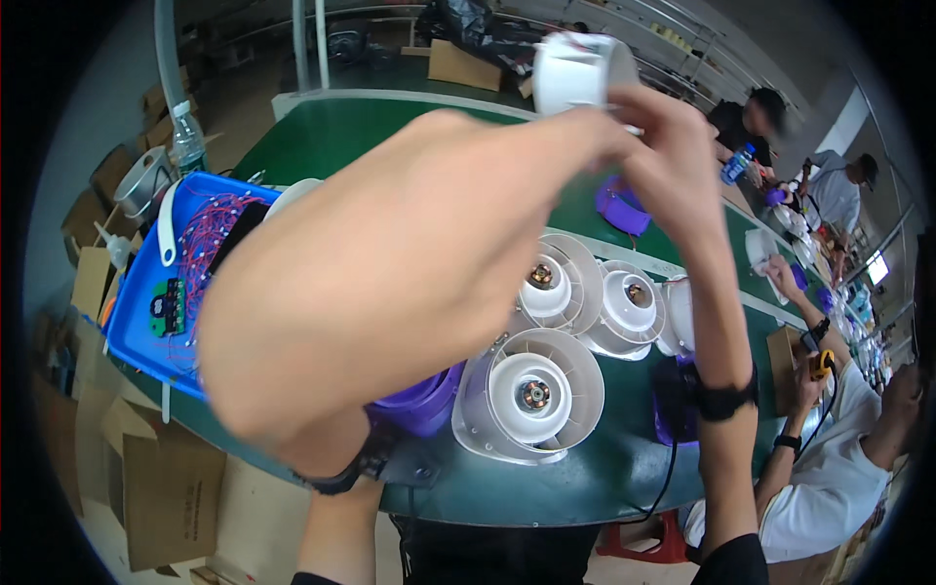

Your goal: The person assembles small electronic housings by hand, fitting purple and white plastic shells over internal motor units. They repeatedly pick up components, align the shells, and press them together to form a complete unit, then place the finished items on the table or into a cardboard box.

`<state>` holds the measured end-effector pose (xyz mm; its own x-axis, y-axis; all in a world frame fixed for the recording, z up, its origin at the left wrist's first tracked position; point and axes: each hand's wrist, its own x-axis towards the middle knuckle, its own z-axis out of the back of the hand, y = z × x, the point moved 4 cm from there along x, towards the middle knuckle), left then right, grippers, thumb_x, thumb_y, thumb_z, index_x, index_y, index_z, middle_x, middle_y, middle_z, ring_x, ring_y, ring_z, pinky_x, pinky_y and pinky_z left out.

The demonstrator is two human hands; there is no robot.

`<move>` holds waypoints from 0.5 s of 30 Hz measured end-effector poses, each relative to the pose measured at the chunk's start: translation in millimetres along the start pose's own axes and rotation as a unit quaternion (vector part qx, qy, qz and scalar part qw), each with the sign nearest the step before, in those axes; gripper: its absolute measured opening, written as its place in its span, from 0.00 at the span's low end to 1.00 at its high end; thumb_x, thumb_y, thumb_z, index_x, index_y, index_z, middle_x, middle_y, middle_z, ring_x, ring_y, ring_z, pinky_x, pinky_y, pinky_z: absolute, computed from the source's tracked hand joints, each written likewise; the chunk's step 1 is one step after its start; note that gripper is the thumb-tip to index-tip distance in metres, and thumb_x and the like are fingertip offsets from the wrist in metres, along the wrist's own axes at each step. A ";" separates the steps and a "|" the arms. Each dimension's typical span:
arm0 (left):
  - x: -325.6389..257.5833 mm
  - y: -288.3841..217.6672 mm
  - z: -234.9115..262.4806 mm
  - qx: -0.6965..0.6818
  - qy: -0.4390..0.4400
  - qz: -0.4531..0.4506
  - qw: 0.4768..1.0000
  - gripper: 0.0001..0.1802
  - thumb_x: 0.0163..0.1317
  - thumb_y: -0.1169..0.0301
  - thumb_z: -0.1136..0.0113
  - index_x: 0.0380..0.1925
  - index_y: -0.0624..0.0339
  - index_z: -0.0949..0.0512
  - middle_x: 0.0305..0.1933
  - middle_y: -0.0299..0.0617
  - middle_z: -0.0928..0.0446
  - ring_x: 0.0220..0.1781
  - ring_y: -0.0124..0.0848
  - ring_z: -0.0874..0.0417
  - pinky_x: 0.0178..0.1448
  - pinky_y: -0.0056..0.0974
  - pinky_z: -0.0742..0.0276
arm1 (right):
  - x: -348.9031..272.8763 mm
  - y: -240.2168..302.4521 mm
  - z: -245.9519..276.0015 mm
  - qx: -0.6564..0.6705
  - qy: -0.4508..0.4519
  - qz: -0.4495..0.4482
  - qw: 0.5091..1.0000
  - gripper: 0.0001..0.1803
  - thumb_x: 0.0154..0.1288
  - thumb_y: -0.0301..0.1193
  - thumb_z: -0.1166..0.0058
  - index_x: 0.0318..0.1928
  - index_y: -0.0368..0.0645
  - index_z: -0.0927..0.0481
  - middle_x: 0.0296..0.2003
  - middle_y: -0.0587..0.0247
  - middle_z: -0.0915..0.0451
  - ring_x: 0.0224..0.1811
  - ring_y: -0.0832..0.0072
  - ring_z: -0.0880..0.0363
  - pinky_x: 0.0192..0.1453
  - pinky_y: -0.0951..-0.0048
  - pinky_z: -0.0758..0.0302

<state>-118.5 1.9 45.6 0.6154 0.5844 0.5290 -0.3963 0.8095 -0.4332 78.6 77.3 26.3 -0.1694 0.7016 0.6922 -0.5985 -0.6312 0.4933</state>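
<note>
A white round fan housing (pixel 568 78), blurred, is at the far side of the view above the green table. My right hand (pixel 673 132) has its fingers closed at the housing's right edge. My left hand (pixel 390 244) reaches across the middle, large and smeared by motion. Its fingertips come close to my right fingers and the housing; whether they grip anything is hidden. Below my hands, several white fan housings with copper-wound motors stand open side up, the nearest (pixel 531 395) close to the table's front edge. Part of a purple ring-shaped piece (pixel 419 405) shows under my left wrist.
At left, a blue tray (pixel 132 327) holds red wires (pixel 210 229) and a green circuit board (pixel 168 307). A purple ring (pixel 621 207) lies farther back on the green table (pixel 468 497). Cardboard boxes (pixel 175 497) stand at lower left. A co-worker in white (pixel 829 478) sits at right.
</note>
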 end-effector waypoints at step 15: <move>-28.9 14.4 29.5 -0.090 -0.065 0.017 0.994 0.25 0.63 0.81 0.55 0.62 0.63 0.29 0.43 0.51 0.19 0.45 0.34 0.17 0.51 0.36 0.23 | 38.7 -160.7 -152.2 -0.254 0.261 0.017 0.931 0.25 0.54 0.25 0.43 0.56 0.46 0.20 0.43 0.43 0.16 0.49 0.49 0.17 0.56 0.54 0.21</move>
<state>-162.1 -1.6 45.5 0.5053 0.6237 0.5964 -0.2810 0.7724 -0.5697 49.0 256.2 -106.4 -0.4733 0.8324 0.2882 -0.8563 -0.5115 0.0711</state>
